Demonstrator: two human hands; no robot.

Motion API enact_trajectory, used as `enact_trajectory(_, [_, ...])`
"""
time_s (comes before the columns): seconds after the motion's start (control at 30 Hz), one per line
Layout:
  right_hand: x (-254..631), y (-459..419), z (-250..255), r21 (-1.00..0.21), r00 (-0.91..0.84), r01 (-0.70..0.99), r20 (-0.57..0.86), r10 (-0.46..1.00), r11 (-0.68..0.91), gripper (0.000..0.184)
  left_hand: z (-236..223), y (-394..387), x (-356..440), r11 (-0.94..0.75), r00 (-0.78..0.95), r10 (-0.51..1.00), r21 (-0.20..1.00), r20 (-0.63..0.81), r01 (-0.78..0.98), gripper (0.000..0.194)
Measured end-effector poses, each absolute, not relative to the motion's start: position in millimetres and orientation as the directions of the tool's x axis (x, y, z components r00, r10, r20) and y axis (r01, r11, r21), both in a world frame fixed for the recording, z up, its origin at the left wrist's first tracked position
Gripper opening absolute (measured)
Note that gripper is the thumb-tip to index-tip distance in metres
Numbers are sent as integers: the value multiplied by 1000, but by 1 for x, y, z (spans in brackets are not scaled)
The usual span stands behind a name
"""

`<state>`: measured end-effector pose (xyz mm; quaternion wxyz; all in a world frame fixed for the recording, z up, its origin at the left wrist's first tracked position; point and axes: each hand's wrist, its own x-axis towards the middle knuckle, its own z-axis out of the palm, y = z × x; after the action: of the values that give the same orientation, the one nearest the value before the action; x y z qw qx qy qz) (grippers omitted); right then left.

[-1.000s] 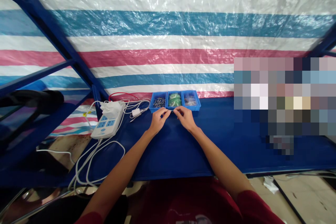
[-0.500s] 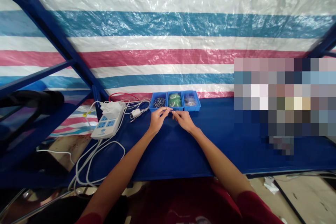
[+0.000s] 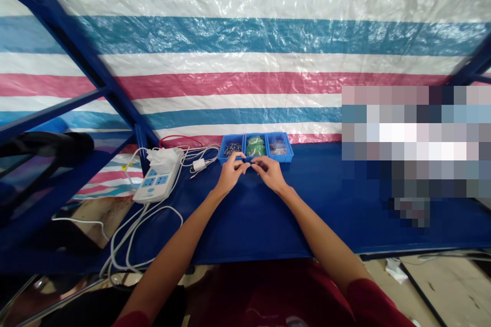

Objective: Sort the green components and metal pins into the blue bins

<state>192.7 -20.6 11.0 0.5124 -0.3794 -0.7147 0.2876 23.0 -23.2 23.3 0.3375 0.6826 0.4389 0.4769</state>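
My left hand [image 3: 231,173] and my right hand [image 3: 270,172] meet over the blue table [image 3: 337,204], just in front of a blue three-part tray [image 3: 255,147]. Both hands have their fingertips pinched together around a small part that is too small to make out. The tray's left compartment [image 3: 232,149] holds metal pins, the middle compartment [image 3: 255,147] green pieces, and the right compartment [image 3: 279,148] small dark bits. My left fingertips are nearest the tray's left compartment.
A white power strip [image 3: 158,182] with plugged adapters lies left of the hands, its white cables [image 3: 134,235] trailing off the table's front edge. A striped tarp [image 3: 245,51] forms the back wall. Blue frame bars [image 3: 76,51] rise at left. A blurred-out area covers the right.
Both hands have shifted slightly toward the tray, and the fingertips have come closer together around the small part. Nothing else has moved.
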Motion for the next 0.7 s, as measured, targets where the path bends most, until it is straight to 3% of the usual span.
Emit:
enact_trajectory(0.3, [195, -22, 16, -830, -126, 317, 443, 888, 459, 39, 25, -21, 24, -388, 130, 920, 905, 369, 176, 24])
enact_trajectory(0.47, [192, -20, 10, -838, -208, 270, 430, 878, 475, 32, 24, -21, 24, -397, 24, 913, 877, 406, 271, 20])
enact_trajectory(0.7, [191, -21, 9, -785, -243, 332, 465, 851, 523, 34, 26, -27, 25, -396, -24, 895, 818, 446, 417, 37])
